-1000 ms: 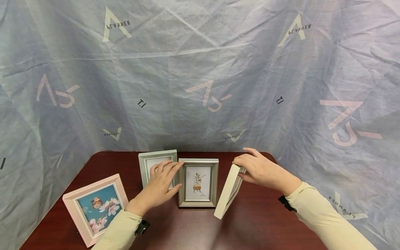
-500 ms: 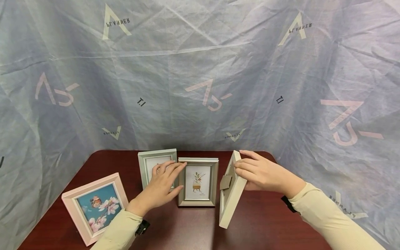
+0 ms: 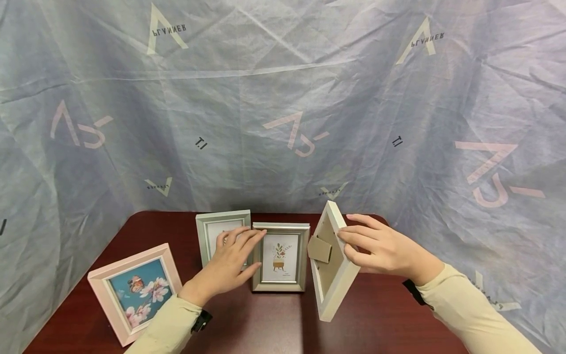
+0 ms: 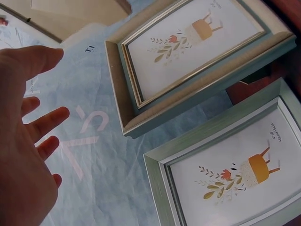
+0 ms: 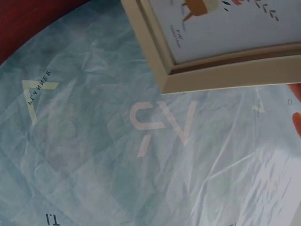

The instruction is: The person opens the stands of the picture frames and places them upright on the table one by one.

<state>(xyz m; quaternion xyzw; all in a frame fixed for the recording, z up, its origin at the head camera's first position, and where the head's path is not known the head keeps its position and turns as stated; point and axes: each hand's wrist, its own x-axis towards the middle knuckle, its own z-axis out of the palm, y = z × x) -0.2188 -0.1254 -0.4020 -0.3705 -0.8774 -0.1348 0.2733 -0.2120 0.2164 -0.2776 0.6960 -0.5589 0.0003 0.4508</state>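
Note:
My right hand (image 3: 382,248) holds a cream picture frame (image 3: 334,290) by its right side edge, with the thumb hidden behind it in the head view. The frame stands tilted, its back and cardboard stand (image 3: 320,249) facing left. In the right wrist view, a corner of the frame's front (image 5: 164,84) shows part of a plant print. My left hand (image 3: 227,263) hovers with loose fingers before a green picture frame (image 3: 202,246) and a silver-brown picture frame (image 3: 279,286). The left wrist view shows that hand (image 4: 28,127) apart from both frames, its fingers around nothing.
A pink picture frame (image 3: 104,295) with a blossom and butterfly print leans at the left, beside the left forearm. All the frames are on a dark red table (image 3: 265,329). A grey printed cloth (image 3: 247,123) hangs around the back and sides.
The right hand has turned the cream frame, so its back and stand now show, and has shifted slightly right with it. The left hand has stayed nearly still.

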